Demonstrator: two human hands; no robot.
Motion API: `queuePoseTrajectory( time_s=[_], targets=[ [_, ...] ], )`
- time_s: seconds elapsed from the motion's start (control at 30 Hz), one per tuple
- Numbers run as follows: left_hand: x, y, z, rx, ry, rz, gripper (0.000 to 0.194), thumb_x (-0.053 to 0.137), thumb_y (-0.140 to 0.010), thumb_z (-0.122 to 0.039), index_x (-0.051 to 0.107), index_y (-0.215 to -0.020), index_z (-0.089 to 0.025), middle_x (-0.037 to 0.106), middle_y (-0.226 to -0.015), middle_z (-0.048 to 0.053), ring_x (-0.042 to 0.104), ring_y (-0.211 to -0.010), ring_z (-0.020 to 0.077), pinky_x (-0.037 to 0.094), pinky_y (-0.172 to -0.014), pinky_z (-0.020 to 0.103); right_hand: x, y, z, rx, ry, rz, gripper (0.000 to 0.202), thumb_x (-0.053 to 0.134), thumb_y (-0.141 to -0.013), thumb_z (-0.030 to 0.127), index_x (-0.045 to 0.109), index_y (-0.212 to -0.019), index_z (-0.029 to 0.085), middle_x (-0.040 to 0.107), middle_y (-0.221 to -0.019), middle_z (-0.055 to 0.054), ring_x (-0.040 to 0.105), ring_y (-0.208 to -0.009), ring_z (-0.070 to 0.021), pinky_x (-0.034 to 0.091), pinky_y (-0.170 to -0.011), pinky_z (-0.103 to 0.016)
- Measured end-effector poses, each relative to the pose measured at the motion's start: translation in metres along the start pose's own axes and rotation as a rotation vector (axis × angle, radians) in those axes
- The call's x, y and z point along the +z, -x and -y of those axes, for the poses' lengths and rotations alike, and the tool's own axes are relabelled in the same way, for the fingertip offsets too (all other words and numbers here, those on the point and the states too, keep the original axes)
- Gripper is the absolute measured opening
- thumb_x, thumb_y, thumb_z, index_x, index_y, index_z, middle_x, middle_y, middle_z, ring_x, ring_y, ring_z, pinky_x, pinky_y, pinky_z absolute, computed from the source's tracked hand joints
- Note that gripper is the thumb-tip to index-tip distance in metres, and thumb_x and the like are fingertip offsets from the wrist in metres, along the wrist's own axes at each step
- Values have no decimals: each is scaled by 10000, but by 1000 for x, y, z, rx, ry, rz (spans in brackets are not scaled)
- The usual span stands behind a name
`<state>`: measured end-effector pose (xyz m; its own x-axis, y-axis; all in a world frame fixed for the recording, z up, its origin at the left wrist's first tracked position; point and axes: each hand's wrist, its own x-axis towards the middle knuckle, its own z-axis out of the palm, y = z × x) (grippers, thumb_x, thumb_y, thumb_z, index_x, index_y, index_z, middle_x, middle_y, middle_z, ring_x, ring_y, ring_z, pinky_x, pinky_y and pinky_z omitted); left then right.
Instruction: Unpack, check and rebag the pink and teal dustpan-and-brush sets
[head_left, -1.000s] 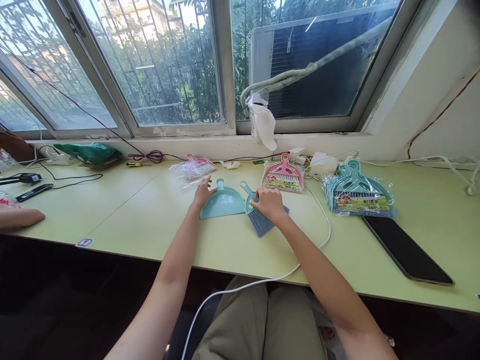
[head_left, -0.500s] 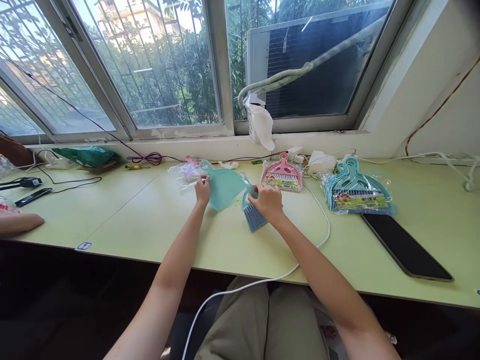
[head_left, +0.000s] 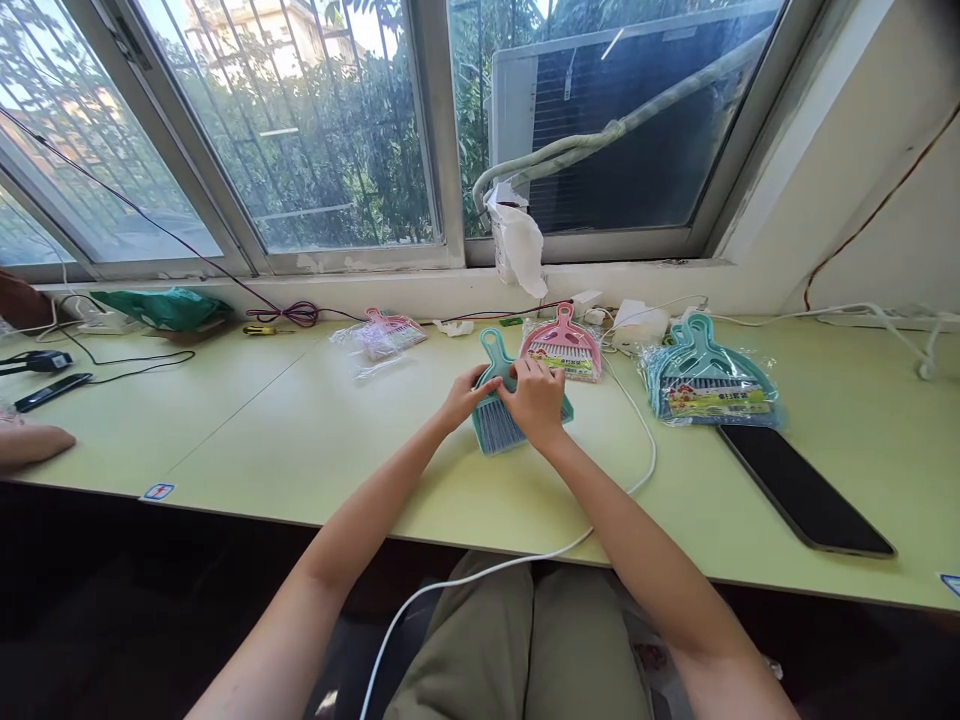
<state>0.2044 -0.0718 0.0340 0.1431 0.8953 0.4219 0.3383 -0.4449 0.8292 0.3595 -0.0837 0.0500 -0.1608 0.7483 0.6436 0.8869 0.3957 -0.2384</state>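
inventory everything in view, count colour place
table: 1, pale green, across view
brush: 1, teal, grey bristles, centre
dustpan: 1, teal, behind brush
dustpan set: 1, pink, back centre
wrapped bundle: 1, pink, back, left of centre
bagged dustpan stack: 1, teal, right
flat device: 1, black, front right
long cable: 1, white, over front edge
coiled cable: 1, dark, back left
small tool: 1, yellow, beside coiled cable
bag: 1, green, back left
plug: 1, black, far left
window: 1, grey frame, behind table
another person's arm: 1, bare, left edge
left hand: 1, bare, on brush and dustpan
right hand: 1, bare, same
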Motion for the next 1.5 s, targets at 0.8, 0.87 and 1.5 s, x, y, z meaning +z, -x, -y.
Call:
queuePoseTrajectory(
  time_s=[0.8, 0.87, 1.5],
  targets=[
    [-5, -2, 13, -230, 185, 164, 483, 694, -708, -598, 733, -875, -146, 643, -757, 22, 550, -719, 163, 406, -664, 272, 21, -23, -52, 180, -504, 455, 330, 622, -877, 434, 731, -1119, 238, 735, -1158, -40, 654, -1090, -255, 498, -860, -333],
    [-5, -2, 14, -237, 180, 180, 476, 691, -708, -591, 733, -864, -143, 633, -741, 18, 543, -706, 159, 399, -658, 271, 22, -23, -52, 231, -515, 466, 332, 647, -854, 452, 745, -1090, 240, 747, -1122, -32, 664, -1067, -259, 499, -837, -331],
    [-23, 1, 3, -298, 242, 279, 459, 729, -742, -522, 718, -1016, -153, 697, -903, 59, 625, -793, 181, 464, -679, 263, 25, -23, -45, 437, -816, 395, 378, 747, -745, 499, 775, -954, 184, 769, -999, -88, 703, -978, -251, 537, -848, -340]
  ],
)
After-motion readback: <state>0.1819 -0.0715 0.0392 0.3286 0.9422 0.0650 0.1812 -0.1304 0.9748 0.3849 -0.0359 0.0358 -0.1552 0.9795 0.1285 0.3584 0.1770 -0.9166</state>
